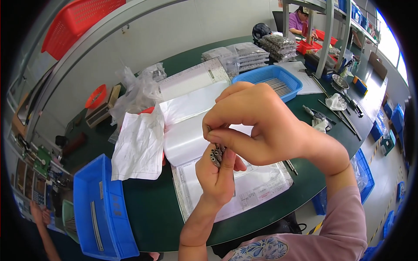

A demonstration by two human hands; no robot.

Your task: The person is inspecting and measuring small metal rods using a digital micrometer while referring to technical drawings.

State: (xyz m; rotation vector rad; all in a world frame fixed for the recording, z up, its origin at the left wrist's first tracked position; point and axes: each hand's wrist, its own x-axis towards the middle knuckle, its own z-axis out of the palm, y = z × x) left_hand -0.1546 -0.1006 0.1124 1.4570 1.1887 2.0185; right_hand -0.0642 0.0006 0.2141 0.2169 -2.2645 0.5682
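In my left hand (pixel 216 178) is a bundle of thin metal tubes (pixel 215 156), gripped upright with their hollow ends pointing up. My right hand (pixel 265 126) is closed in a pinch just above those ends, thumb against forefinger. A small dark bit shows at the pinch, too little to name. Below both hands lie printed drawing sheets (pixel 265 189) and an opened clear plastic sleeve (pixel 185 141) on the green table (pixel 150 217). A creased white paper (pixel 138 148) rests left of the sleeve.
A blue bin (pixel 114 217) stands at the left edge. Behind my hands sits a blue basket (pixel 294 82) of thin rods, with bagged parts (pixel 248 54) farther back. Hand tools (pixel 342 82) lie at right. A co-worker (pixel 297 21) sits far off; another person's hand (pixel 40 215) shows at lower left.
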